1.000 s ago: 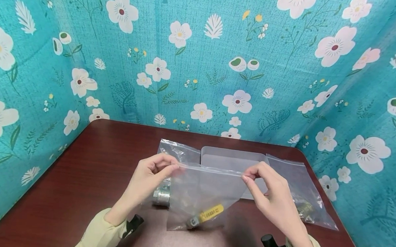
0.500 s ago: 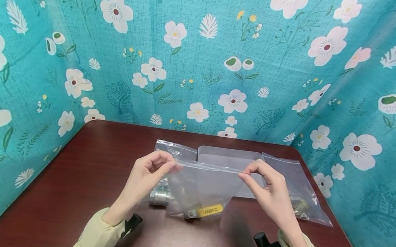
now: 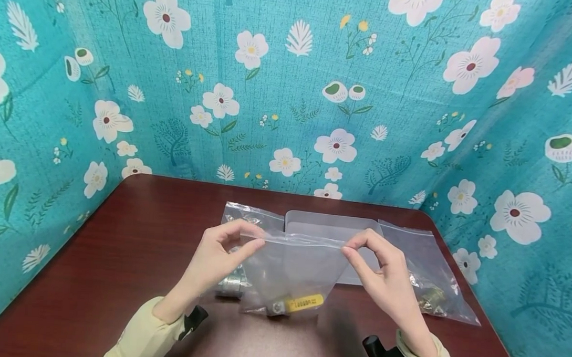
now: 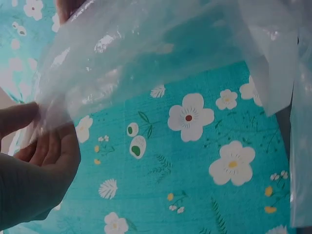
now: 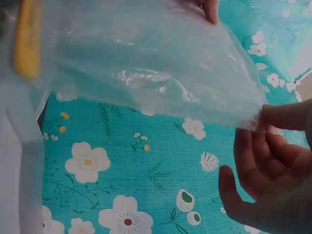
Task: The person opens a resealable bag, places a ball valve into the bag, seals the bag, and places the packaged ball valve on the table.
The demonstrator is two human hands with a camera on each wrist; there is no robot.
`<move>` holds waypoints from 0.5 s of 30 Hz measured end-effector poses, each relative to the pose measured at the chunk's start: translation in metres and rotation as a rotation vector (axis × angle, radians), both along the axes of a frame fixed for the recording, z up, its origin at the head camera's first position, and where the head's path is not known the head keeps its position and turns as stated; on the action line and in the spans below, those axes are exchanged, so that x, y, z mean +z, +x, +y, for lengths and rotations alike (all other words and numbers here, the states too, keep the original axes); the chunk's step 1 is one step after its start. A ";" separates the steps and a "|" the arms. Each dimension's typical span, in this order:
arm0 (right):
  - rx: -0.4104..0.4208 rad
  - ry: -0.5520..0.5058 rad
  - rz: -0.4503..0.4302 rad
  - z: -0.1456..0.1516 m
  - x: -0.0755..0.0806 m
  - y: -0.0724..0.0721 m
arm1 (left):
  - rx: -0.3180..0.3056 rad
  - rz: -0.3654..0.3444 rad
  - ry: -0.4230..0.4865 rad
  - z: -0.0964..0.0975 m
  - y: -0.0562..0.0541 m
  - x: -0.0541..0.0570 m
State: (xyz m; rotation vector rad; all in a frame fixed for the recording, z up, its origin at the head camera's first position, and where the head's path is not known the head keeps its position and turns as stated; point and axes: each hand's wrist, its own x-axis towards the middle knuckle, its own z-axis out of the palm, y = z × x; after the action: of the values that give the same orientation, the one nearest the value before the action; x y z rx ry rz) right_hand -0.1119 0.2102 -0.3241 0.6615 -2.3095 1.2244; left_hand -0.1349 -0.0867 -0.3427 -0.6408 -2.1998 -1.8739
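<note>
A clear zip bag [image 3: 302,268] hangs upright between my hands by its top edge, its bottom at the table top. Inside, at the bottom, lies a metal valve with a yellow lever handle [image 3: 305,303]; the handle also shows in the right wrist view [image 5: 28,39]. My left hand [image 3: 219,252] pinches the zip strip [image 3: 303,240] near its left end between thumb and forefinger. At the right corner of that strip, my right hand [image 3: 382,263] pinches with thumb and forefinger. The wrist views show the film stretched between both hands.
Behind my left hand lies another clear bag [image 3: 253,214] with a silver metal fitting [image 3: 231,282]. A pale grey tray [image 3: 332,220] stands behind the held bag. To its right is a third bag [image 3: 416,246] with a brass-coloured part [image 3: 432,299]. A floral curtain [image 3: 288,105] surrounds the dark table [image 3: 137,236].
The bag's bottom has moved away from me, and the yellow handle has swung from slanted to nearly level. My left fingers have slid right along the zip strip. The view has shifted slightly.
</note>
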 end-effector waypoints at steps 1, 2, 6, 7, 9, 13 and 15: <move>0.007 -0.001 0.004 -0.001 -0.001 -0.001 | 0.010 0.013 -0.012 0.000 0.000 0.000; 0.021 -0.001 -0.005 -0.001 -0.002 -0.001 | 0.015 0.019 -0.013 0.001 -0.001 0.000; 0.081 -0.023 -0.019 -0.006 -0.005 -0.002 | 0.038 0.024 0.027 0.005 -0.003 -0.002; 0.091 -0.037 -0.016 -0.007 -0.005 -0.002 | 0.036 0.020 0.036 0.006 -0.003 -0.002; 0.091 -0.069 -0.005 -0.009 -0.006 -0.003 | 0.033 0.011 0.042 0.008 -0.004 -0.003; 0.085 -0.142 0.000 -0.012 -0.009 -0.005 | 0.013 -0.004 0.028 0.014 -0.005 -0.002; 0.086 -0.157 -0.014 -0.013 -0.010 -0.005 | -0.010 -0.006 0.015 0.016 -0.005 -0.002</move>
State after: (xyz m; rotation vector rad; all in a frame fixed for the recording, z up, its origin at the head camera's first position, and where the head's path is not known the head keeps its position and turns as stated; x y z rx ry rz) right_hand -0.1166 0.1969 -0.3341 0.7041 -2.1878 1.4369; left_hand -0.1396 -0.0709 -0.3451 -0.6453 -2.1882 -1.8983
